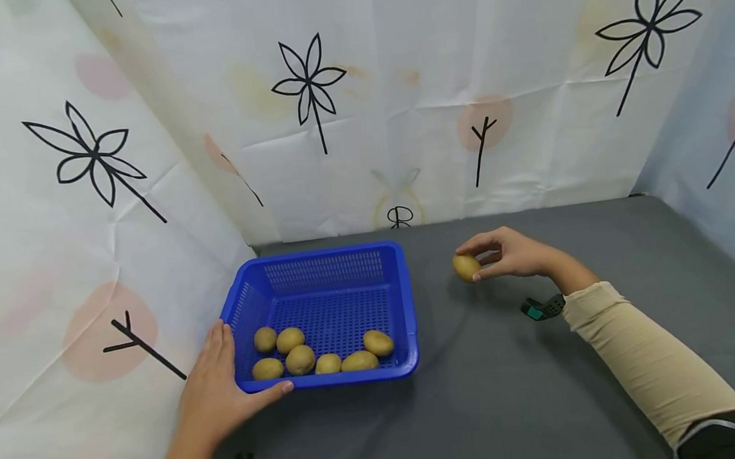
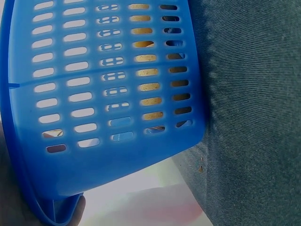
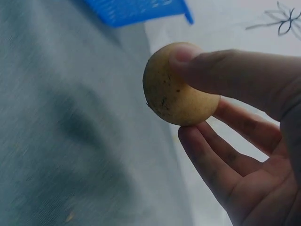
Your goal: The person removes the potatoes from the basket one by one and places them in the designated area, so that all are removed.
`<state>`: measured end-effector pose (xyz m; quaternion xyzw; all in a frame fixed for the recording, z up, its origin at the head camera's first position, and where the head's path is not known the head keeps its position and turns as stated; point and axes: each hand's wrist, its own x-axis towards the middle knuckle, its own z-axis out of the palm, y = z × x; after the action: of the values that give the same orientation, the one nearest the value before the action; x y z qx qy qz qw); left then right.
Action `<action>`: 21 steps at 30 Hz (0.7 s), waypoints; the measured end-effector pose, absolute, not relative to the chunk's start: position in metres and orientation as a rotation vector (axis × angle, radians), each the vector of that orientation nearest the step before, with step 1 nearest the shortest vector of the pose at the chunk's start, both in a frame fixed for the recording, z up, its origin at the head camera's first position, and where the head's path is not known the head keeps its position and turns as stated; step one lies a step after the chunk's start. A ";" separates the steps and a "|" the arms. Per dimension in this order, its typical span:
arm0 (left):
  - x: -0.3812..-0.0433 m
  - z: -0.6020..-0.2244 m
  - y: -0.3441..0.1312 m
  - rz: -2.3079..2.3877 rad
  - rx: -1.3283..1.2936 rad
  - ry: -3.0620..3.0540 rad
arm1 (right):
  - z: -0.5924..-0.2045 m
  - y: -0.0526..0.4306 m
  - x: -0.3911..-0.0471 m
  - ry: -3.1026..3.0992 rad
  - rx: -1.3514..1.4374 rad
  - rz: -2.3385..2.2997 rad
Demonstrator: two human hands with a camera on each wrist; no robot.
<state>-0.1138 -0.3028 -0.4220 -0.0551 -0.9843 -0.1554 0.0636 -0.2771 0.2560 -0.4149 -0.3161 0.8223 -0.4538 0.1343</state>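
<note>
A blue perforated plastic basket (image 1: 323,383) stands on the grey tabletop, with several potatoes (image 1: 300,360) mostly along its near side. My left hand (image 1: 216,393) rests on the near left corner of the basket, fingers straight along its left side and thumb stretched along the front rim. In the left wrist view the slotted wall of the basket (image 2: 94,165) fills much of the frame. To the right of the basket, my right hand (image 1: 511,254) pinches a potato (image 1: 467,267) between thumb and fingertips. Dark specks mark the skin of that potato (image 3: 164,89) in the right wrist view.
Grey cloth (image 1: 479,405) covers the table. White fabric walls (image 1: 400,143) printed with flowers and twigs rise behind it and on both sides. A dark band with a green piece (image 1: 543,308) hangs at my right wrist.
</note>
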 end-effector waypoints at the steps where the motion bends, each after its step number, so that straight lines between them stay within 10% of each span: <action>1: -0.115 -0.422 -0.303 -0.468 -0.173 -2.971 | -0.418 0.259 -0.277 2.396 -0.894 -1.311; 21: -0.114 -0.425 -0.303 -0.479 -0.191 -2.933 | -0.452 0.275 -0.280 2.411 -0.806 -1.360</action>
<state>-0.1140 -0.3030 -0.4246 -0.0640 -0.9816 -0.1602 0.0815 -0.2797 0.2745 -0.4523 -0.2774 0.8292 -0.4679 0.1290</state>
